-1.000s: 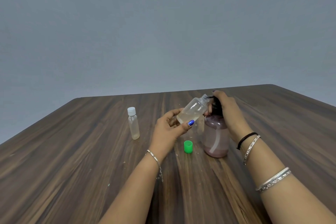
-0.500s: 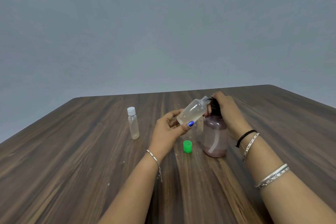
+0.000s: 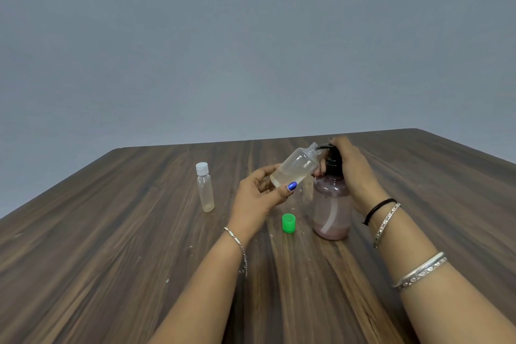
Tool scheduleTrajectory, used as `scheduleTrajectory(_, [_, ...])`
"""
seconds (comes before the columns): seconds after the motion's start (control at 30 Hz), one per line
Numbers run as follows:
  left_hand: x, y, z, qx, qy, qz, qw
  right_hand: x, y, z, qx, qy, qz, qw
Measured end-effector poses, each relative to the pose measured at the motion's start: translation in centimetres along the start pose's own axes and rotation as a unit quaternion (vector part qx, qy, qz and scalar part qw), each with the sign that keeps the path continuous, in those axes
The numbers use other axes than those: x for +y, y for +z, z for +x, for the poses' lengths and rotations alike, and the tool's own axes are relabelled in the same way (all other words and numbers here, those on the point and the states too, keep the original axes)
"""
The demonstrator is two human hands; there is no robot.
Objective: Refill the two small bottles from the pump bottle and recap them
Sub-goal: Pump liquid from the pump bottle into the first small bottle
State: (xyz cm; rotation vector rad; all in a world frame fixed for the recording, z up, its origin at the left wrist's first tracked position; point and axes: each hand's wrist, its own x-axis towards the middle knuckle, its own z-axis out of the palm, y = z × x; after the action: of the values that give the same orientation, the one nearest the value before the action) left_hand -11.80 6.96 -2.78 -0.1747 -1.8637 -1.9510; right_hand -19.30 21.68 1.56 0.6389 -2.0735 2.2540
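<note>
The left hand [image 3: 258, 194] grips one open bottle [image 3: 295, 167], tilted with its mouth at the spout. The right hand [image 3: 350, 167] curls over the pump bottle [image 3: 331, 208]. One capped bottle [image 3: 205, 187] and one green cap [image 3: 288, 223] stand on the desk [image 3: 111, 246].

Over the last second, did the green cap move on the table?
No. The green cap sits in the same spot beside the pump bottle, left of its base.
</note>
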Motion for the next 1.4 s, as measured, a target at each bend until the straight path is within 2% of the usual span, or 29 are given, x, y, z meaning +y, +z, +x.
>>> scheduleTrajectory(0.23, [0.1, 0.2, -0.2, -0.001, -0.001, -0.002, 1.0, 0.6, 0.0, 0.3, 0.013, -0.029, 0.004, 0.999])
scheduleTrajectory(0.37, [0.1, 0.1, -0.1, 0.001, -0.003, -0.009, 1.0, 0.3, -0.1, 0.1, 0.008, -0.018, -0.021, 1.0])
scheduleTrajectory(0.7, [-0.1, 0.0, -0.2, 0.0, -0.004, -0.008, 1.0, -0.1, 0.2, 0.1, -0.012, -0.013, 0.002, 1.0])
scheduleTrajectory(0.87, [-0.2, -0.1, -0.1, 0.002, -0.008, -0.024, 1.0, -0.7, -0.2, 0.0, -0.037, 0.041, -0.013, 0.998])
scheduleTrajectory(1.03, [-0.1, -0.1, 0.2, 0.004, -0.007, -0.027, 1.0, -4.5, -0.9, 0.3, -0.056, 0.094, -0.172, 0.979])
scheduleTrajectory(1.2, [0.0, -0.1, 0.2, 0.009, -0.009, -0.025, 1.0, -7.7, -0.1, 2.7, -0.076, 0.095, -0.371, 0.921])
scheduleTrajectory(1.3, [-0.1, -0.1, 0.2, 0.011, -0.01, -0.022, 1.0, -8.3, 1.2, 3.0, -0.107, 0.08, -0.439, 0.888])
scheduleTrajectory(1.4, [-0.3, -0.2, 0.2, 0.015, -0.017, -0.02, 1.0, -6.9, 1.9, 3.6, -0.123, 0.122, -0.446, 0.878])
